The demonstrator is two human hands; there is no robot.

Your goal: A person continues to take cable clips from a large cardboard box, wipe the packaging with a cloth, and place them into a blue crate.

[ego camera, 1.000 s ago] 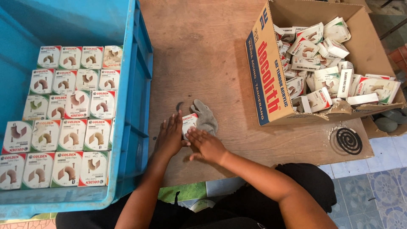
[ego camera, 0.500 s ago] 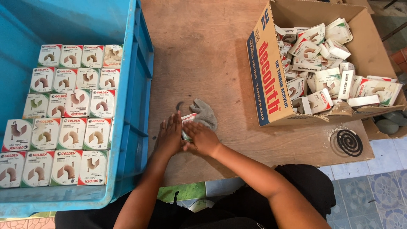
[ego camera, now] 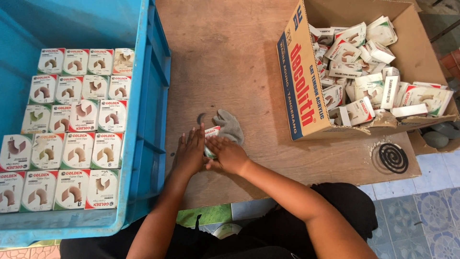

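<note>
Head view, looking down on a brown wooden counter point(ego camera: 230, 57). The left hand point(ego camera: 189, 152) and right hand point(ego camera: 229, 156) meet near the counter's near edge, pressed from either side on a small white cardboard box with red and green print point(ego camera: 211, 136). Only the box's upper corner shows between the hands. The left hand's grip lies with fingers extended flat against the box. The right hand's grip is curled over it, grasping it together with the left.

Just beyond the box, touching or nearly touching it, lies a crumpled grey fabric glove point(ego camera: 231, 125); a small dark curved object point(ego camera: 199, 118) lies just to the glove's left.

To the left stands a blue plastic crate point(ego camera: 148, 96) holding small white printed boxes point(ego camera: 76, 139) set upright in orderly rows.

To the right stands an open brown corrugated carton point(ego camera: 306, 91) filled with similar white boxes point(ego camera: 369, 76) in a loose heap. Near the carton's front corner a black spiral coil point(ego camera: 393, 158) rests on the counter, with pale ash beside it.
</note>
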